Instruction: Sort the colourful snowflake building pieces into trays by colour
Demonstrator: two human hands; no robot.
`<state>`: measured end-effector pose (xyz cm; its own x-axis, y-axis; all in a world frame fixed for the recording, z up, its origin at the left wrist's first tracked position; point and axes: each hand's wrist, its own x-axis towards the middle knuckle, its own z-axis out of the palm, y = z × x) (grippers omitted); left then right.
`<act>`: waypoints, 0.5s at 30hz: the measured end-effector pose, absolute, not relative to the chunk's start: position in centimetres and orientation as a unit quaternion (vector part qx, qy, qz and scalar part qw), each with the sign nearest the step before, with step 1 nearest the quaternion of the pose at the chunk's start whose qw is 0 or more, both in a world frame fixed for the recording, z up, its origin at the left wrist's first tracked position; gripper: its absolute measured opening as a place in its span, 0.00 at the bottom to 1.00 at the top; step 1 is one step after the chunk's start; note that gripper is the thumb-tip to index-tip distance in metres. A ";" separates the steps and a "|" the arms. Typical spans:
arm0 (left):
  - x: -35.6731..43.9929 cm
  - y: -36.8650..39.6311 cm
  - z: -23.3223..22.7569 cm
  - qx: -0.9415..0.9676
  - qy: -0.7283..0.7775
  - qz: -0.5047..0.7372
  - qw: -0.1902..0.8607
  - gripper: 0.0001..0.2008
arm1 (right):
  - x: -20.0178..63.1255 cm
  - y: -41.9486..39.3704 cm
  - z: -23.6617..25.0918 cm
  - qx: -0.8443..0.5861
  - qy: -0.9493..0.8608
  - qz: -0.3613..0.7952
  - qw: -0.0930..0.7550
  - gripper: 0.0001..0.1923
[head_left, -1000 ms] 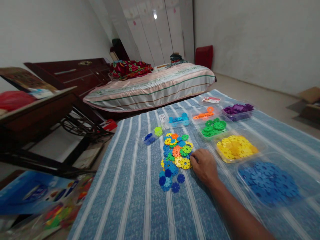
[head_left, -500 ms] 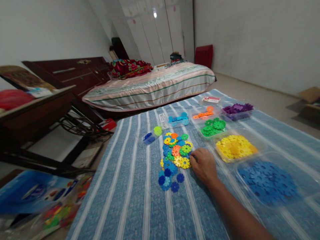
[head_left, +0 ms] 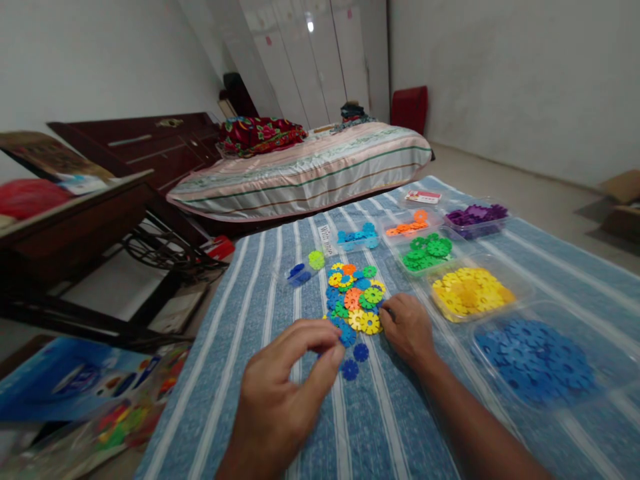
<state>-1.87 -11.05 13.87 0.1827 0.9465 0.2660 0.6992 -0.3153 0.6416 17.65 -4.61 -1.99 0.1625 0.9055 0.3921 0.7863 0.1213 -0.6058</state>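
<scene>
A pile of flat plastic snowflake discs (head_left: 353, 300) in blue, yellow, orange and green lies on a blue striped cloth (head_left: 250, 413). My left hand (head_left: 285, 393) arches over the pile's near-left edge, thumb and fingertips close together by a blue disc (head_left: 346, 337). Two loose blue discs (head_left: 350, 369) lie just to its right. My right hand (head_left: 407, 330) rests at the pile's right edge with its fingers curled against the discs and its fingertips hidden.
Clear trays hold sorted discs: dark blue (head_left: 535, 360), yellow (head_left: 470, 293), green (head_left: 427, 253), orange (head_left: 410, 229), purple (head_left: 475, 215), light blue (head_left: 357, 237). A small bag (head_left: 305, 267) lies left of the pile. A bed (head_left: 310, 173) and a dark wooden table (head_left: 75, 220) stand beyond.
My left hand has come into view from below and now covers the blue discs at the pile's near-left corner. My right hand has stayed at the pile's right edge.
</scene>
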 end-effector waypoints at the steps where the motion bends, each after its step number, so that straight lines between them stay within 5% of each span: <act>1: -1.4 -9.8 13.2 0.757 0.555 0.300 0.170 0.07 | 17.7 -4.6 -2.0 -0.658 -0.642 0.077 0.384 0.08; 8: -1.2 -7.0 5.4 0.811 0.568 0.134 0.028 0.14 | 17.7 -4.6 -2.0 -0.663 -0.644 0.082 0.372 0.08; 15: -1.6 -7.6 2.9 0.819 0.556 0.143 -0.001 0.11 | 17.7 -4.7 -2.0 -0.668 -0.641 0.091 0.368 0.08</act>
<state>-1.57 -7.56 2.93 0.3417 0.9098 0.2355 0.9106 -0.3825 0.1566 17.75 -4.69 -2.00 0.1619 0.9226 0.3502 0.7886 0.0923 -0.6079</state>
